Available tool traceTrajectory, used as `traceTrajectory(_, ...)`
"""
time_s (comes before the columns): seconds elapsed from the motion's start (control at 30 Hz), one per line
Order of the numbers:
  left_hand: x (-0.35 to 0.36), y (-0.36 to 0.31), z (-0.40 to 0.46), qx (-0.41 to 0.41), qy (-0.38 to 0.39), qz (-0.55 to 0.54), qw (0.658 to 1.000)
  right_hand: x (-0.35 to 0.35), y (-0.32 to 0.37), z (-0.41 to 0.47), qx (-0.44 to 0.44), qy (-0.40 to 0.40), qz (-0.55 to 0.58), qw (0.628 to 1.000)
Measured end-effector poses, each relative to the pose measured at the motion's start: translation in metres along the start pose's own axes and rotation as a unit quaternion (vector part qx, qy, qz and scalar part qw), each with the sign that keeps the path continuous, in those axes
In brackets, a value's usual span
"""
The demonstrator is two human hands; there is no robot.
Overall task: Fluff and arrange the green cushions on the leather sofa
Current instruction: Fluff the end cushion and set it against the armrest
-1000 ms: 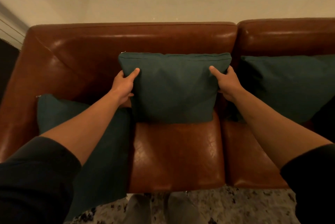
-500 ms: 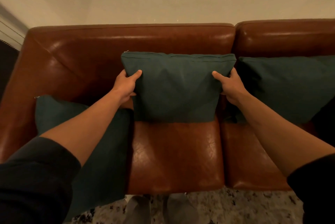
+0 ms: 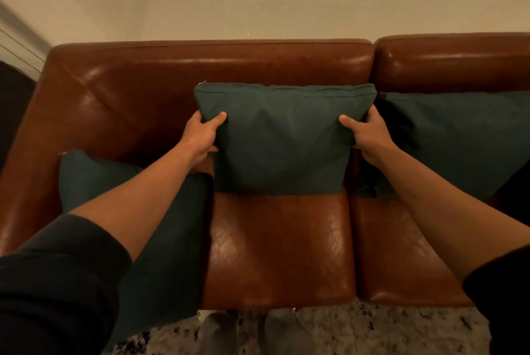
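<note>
While it stands upright against the backrest of the leather sofa (image 3: 129, 90), the middle green cushion (image 3: 282, 142) sits at the centre of the frame with its long axis running left to right and its zipped edge on top. Its lower edge rests on the seat. Gripping its left side, the left hand (image 3: 200, 136) has the thumb pressed on the front face and the fingers hidden behind. On the opposite side the right hand (image 3: 370, 136) pinches it likewise. Another green cushion (image 3: 94, 179) lies lower left, and a third (image 3: 459, 136) leans at the right edge.
</note>
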State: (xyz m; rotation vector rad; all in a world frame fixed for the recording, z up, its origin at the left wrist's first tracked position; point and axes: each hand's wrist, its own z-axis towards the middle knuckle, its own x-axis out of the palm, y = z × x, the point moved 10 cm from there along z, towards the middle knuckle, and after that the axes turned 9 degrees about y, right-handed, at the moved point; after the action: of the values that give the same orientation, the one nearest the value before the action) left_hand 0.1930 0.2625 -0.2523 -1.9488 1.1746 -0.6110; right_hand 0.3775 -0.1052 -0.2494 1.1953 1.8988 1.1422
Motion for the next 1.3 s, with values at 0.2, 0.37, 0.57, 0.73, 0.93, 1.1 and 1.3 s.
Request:
traceTrajectory(0.2, 0.003, 0.002, -0.001, 0.002, -0.002, -0.004, 1.000, 0.004, 0.000, -0.004, -0.017, 0.000, -0.012, 1.000)
traceTrajectory(0.37, 0.004, 0.003, -0.001, 0.004, -0.004, -0.005, 1.000, 0.002, -0.002, -0.004, -0.021, 0.005, -0.024, 0.999)
traceTrajectory(0.57, 0.005, 0.007, 0.002, -0.007, -0.012, 0.034, 0.999, 0.002, -0.008, 0.002, 0.016, 0.030, -0.032, 0.999)
traceTrajectory(0.73, 0.009, 0.005, 0.000, -0.009, -0.016, 0.044, 0.999, 0.005, -0.007, 0.004, 0.015, 0.050, -0.028, 0.998)
traceTrajectory(0.93, 0.005, 0.008, -0.001, -0.017, -0.044, 0.039, 0.998, -0.004, -0.005, -0.001, 0.026, 0.067, -0.051, 0.996)
traceTrajectory(1.1, 0.001, 0.025, -0.007, -0.007, -0.067, 0.022, 0.997, -0.062, 0.000, -0.007, 0.052, 0.019, -0.110, 0.992)
traceTrajectory(1.3, 0.002, 0.027, -0.010, 0.003, -0.058, 0.045, 0.997, -0.098, 0.002, -0.007, 0.052, -0.005, -0.103, 0.993)
